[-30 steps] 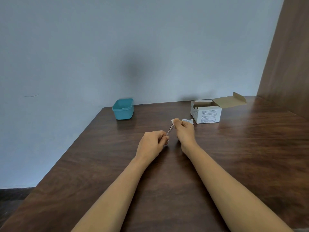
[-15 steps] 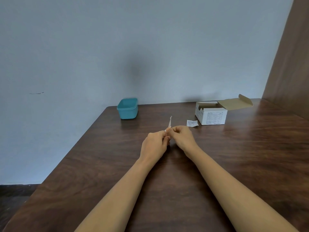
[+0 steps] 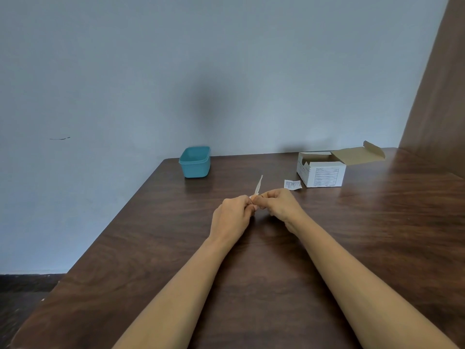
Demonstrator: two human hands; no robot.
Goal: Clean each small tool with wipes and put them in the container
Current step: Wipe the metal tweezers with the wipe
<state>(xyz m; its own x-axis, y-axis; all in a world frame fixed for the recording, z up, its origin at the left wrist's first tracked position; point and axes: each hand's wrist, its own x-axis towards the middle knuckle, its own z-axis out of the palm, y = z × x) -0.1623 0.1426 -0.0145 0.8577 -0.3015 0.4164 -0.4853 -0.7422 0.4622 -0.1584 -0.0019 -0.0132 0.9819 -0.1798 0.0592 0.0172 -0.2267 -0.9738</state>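
Tool (image 3: 258, 185) pokes up where your left hand (image 3: 232, 215) and right hand (image 3: 280, 207) both pinch its lower end with curled fingers, probably through a wipe (image 3: 252, 196).

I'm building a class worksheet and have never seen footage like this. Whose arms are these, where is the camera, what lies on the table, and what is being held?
There is no machine here: a person wears a wide-angle camera on the head, so you look down along their own bare arms. The left hand and right hand meet over a dark wooden table. Together they pinch the lower end of a thin metal tool, with a scrap of white wipe showing where they meet. Further back stand a teal container, an open white cardboard box and a torn sachet beside it.
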